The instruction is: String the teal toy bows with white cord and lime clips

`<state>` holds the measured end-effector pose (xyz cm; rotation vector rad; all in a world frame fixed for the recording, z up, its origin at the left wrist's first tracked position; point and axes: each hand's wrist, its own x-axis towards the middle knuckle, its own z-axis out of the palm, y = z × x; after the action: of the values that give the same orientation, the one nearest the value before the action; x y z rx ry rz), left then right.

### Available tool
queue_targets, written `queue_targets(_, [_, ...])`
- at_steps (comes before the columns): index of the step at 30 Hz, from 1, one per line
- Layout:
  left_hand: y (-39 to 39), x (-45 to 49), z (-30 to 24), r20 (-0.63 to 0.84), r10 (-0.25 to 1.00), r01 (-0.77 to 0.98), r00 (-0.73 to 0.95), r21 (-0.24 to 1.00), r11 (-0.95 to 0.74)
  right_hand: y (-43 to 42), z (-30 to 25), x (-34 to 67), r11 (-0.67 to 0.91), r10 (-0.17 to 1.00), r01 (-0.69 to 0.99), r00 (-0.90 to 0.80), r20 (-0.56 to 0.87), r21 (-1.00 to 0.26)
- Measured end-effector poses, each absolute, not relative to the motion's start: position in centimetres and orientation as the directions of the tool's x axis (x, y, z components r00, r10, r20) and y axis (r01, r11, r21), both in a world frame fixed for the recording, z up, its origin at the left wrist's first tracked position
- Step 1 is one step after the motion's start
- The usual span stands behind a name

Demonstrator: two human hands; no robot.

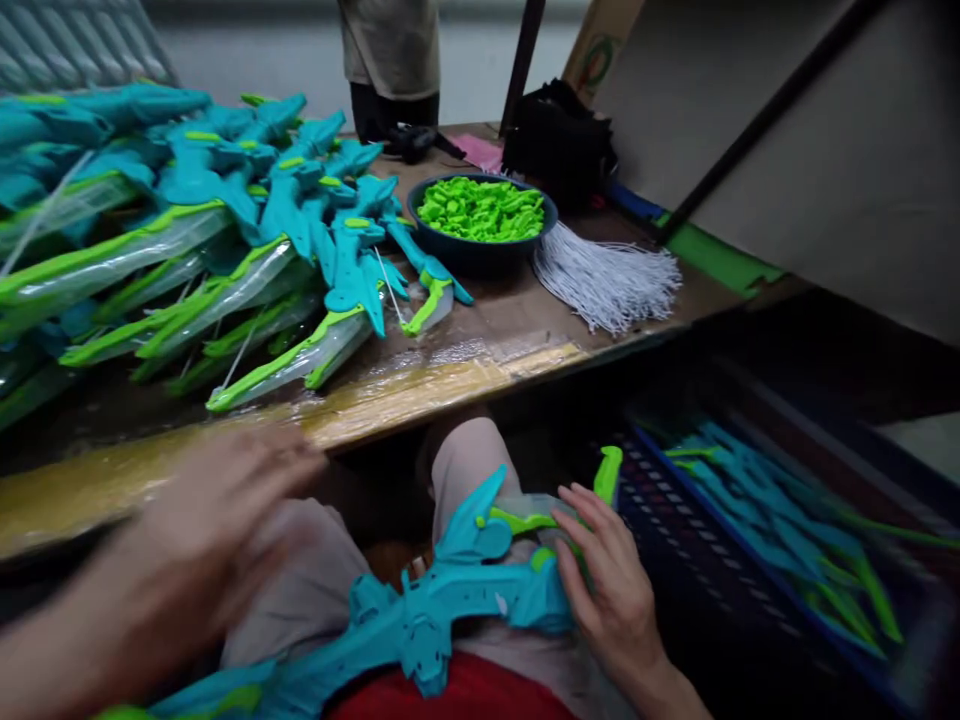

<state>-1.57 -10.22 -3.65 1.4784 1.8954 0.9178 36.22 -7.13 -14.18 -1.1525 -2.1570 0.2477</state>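
A teal plastic toy bow (427,610) with bright green limb parts and clear wrap lies across my lap. My right hand (611,575) grips its right end, with the fingers over the green and clear part and the thumb against the teal body. My left hand (217,530) is smeared by motion above my left leg, near the table's front edge. It is apart from the toy bow on my lap, and its fingers are too blurred to read.
Many similar toy bows (277,200) are heaped on the table (450,375). Behind them stand a dark bowl (480,250) of small green pieces and a bundle of white cords (607,275). A blue crate (750,560) with teal parts is low right. A person (394,50) stands beyond the table.
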Motion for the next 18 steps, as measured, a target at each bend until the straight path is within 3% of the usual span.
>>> queue_targets(2, [-12.8,0.7,-6.8,-0.120,0.990,0.686,0.074,0.726,0.037,-7.2,-14.6,37.0,0.612,0.780,0.670,-0.423,0.461,-0.421])
queue_targets(3, [-13.7,1.7,-8.7,-0.178,0.974,0.695,0.138,0.718,0.033,-7.2,-14.7,37.3,0.630,0.767,0.663,-0.450,0.458,-0.404])
queue_targets(6, [-14.5,4.2,-13.3,-0.380,0.905,0.647,0.193,0.742,0.173,-6.3,-14.0,37.9,0.662,0.746,0.638,-0.512,0.425,-0.393])
queue_targets(9, [-13.5,5.2,-14.5,-0.490,0.845,0.596,0.215,0.751,0.284,-4.7,-12.9,38.2,0.658,0.752,0.632,-0.537,0.382,-0.409])
queue_targets(14, [-12.9,5.3,-13.2,-0.517,0.840,0.593,0.164,0.732,0.335,-2.9,-12.5,37.6,0.647,0.760,0.627,-0.579,0.295,-0.434])
queue_targets(18, [-13.0,5.6,-12.7,-0.497,0.833,0.587,0.244,0.759,0.281,-2.6,-13.0,36.8,0.638,0.759,0.623,-0.607,0.236,-0.453])
